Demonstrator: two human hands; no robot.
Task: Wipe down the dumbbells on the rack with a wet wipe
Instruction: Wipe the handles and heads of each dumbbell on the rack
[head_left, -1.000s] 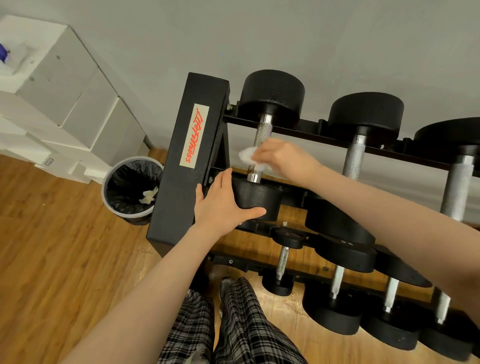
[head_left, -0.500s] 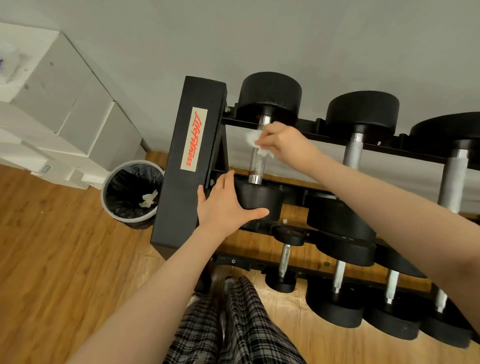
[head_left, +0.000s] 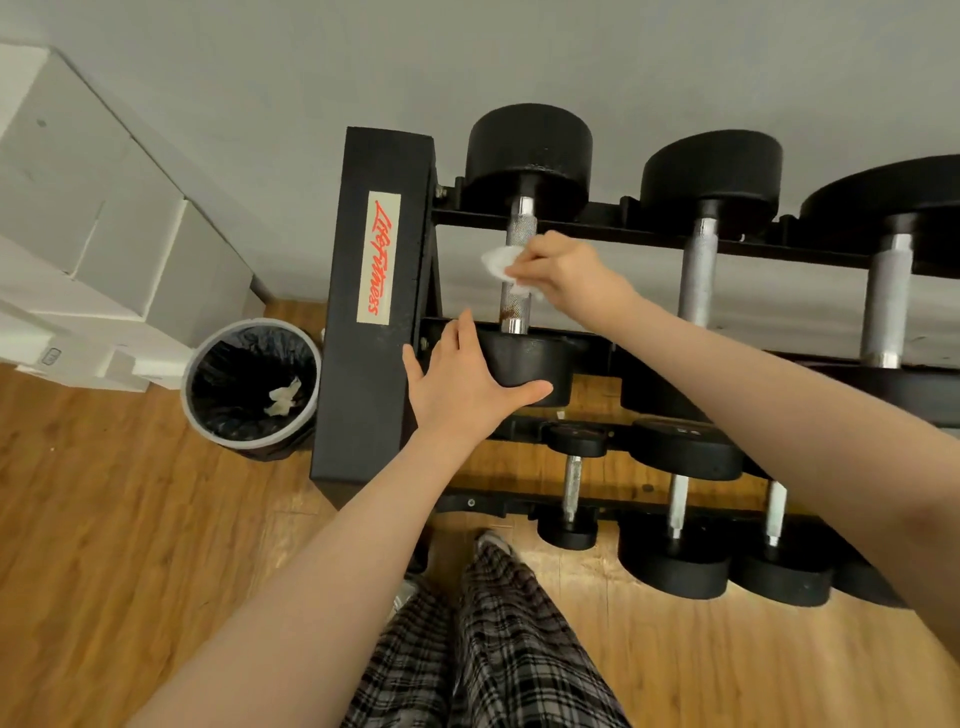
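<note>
Since half a second ago, the right hand (head_left: 563, 273) has slid the wet wipe (head_left: 498, 262) down from the top of the handle to its middle. Its grip pinches the wipe against the metal handle of the leftmost dumbbell (head_left: 522, 156) on the rack's (head_left: 374, 312) top shelf. Left hand (head_left: 460, 387) stays where it was, fingers straight, thumb spread, pressing the near black weight head. A bin (head_left: 249, 382) stands on the floor beside the rack.

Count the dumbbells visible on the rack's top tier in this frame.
3. The leftmost dumbbell is next to the rack's end panel, under the wet wipe; the middle dumbbell sits beside it; the right dumbbell is cut by the frame edge. More may lie beyond it.
</note>
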